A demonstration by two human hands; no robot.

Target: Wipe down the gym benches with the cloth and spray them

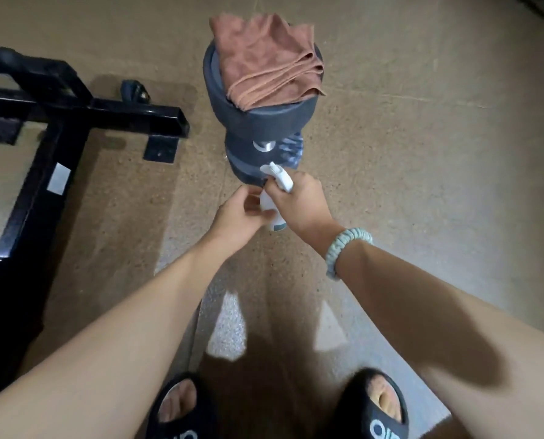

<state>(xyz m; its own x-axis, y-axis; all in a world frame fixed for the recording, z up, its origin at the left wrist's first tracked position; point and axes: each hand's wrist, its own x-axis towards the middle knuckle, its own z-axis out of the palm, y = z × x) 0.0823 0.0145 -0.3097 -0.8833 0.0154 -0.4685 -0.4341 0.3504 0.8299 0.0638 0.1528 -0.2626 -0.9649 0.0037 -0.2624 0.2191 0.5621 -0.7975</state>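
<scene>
A small white spray bottle (272, 210) is held low in front of me. My right hand (299, 201) grips its neck, with the nozzle pointing up and left. My left hand (239, 213) touches the bottle's body from the left, fingers curled toward it. A folded brown cloth (265, 58) lies on top of a dark round dumbbell (264, 122) standing on end on the floor just beyond my hands. Only part of the black metal frame of a gym bench (58, 122) shows, at the left.
The floor is tan speckled rubber (422, 153). My two feet in black slides (372, 403) stand at the bottom edge. A small dark wheel (134, 90) sits by the frame's crossbar. A pale scrunchie (346, 248) circles my right wrist.
</scene>
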